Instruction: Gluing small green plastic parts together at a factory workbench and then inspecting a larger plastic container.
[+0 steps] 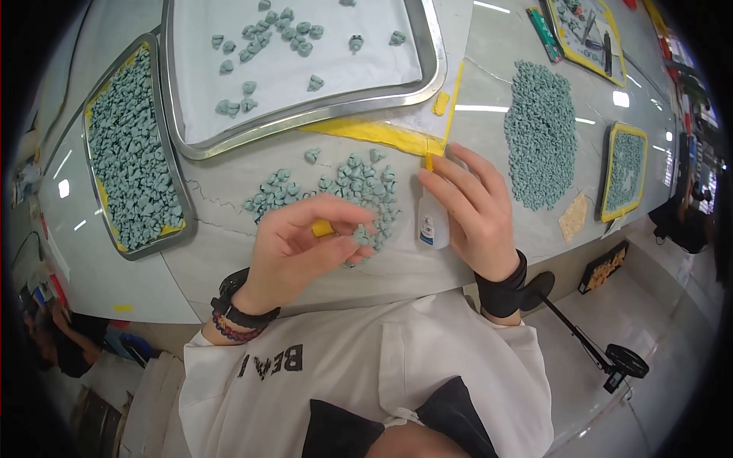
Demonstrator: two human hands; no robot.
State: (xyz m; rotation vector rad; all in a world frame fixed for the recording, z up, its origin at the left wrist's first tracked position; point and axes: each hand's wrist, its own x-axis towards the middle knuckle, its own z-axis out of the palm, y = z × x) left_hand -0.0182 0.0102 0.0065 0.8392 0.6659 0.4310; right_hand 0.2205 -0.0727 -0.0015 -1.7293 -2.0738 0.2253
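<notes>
My left hand [294, 243] is closed, with its thumb and fingertips pinching a small teal piece [363, 238]. A yellow cap [322, 228] sits in the curl of the same hand. To the right, my right hand [479, 217] grips a small white glue bottle [432, 221] whose yellow nozzle [429, 162] points away from me. The right thumb is hidden. Between and beyond my hands, a loose pile of teal pieces [359, 182] lies on the table, with a smaller cluster [272, 192] to its left.
A large metal tray [305, 114] with white lining holds scattered teal pieces. At left stands a full narrow tray [188, 229]. Tiny teal parts [540, 137] are heaped at right, near a yellow-rimmed tray [605, 206] and a tan scrap [573, 218]. Yellow tape [374, 136] edges a sheet.
</notes>
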